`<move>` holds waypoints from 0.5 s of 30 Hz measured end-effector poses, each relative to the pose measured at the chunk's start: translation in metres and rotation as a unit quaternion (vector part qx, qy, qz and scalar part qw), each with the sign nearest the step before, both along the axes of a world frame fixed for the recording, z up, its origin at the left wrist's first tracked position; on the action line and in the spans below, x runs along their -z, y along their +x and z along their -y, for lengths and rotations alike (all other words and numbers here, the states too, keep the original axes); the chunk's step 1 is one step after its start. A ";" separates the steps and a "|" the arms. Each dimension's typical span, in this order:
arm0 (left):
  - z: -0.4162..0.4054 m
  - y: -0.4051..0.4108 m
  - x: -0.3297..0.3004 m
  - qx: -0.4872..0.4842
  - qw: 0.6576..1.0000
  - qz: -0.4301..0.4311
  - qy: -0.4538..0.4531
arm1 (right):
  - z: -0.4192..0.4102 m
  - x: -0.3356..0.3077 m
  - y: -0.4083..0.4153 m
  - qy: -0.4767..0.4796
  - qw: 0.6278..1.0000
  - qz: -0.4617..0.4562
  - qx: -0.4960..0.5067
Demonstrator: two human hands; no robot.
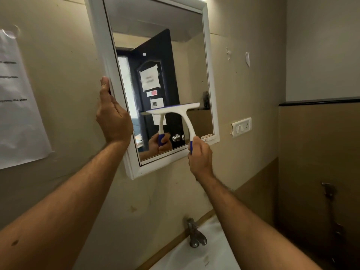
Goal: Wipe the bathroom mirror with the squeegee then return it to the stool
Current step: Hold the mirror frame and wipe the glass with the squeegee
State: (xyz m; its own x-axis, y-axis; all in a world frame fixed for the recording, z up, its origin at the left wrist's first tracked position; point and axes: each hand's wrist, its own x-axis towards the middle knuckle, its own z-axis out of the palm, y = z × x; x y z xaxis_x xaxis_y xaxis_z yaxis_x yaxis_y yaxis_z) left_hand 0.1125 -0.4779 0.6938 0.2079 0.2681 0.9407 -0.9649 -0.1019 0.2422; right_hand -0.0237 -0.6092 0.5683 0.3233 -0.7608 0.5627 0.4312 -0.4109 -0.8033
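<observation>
A white-framed mirror hangs on the beige wall. My right hand grips the blue handle of a white squeegee. Its blade lies flat against the lower half of the glass, roughly level. My left hand holds the mirror frame's left edge, thumb up along the frame and fingers hidden behind it. The stool is out of sight.
A white sink with a metal tap sits below the mirror. A paper sheet is stuck on the wall at left. A switch plate is right of the mirror, and a hose fitting hangs at far right.
</observation>
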 end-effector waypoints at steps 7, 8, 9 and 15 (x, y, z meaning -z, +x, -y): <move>0.001 0.004 0.000 -0.002 1.000 0.008 0.002 | 0.000 0.026 0.005 0.023 0.999 -0.025 -0.008; 0.001 0.004 0.000 0.000 1.000 0.009 0.002 | 0.001 0.038 0.005 0.027 0.999 -0.032 0.000; 0.001 0.004 0.001 0.002 1.000 0.009 0.001 | 0.001 0.048 0.003 0.026 0.999 -0.038 0.009; 0.000 0.001 0.002 -0.006 1.000 0.004 -0.004 | 0.005 0.037 0.002 0.006 1.000 -0.024 0.013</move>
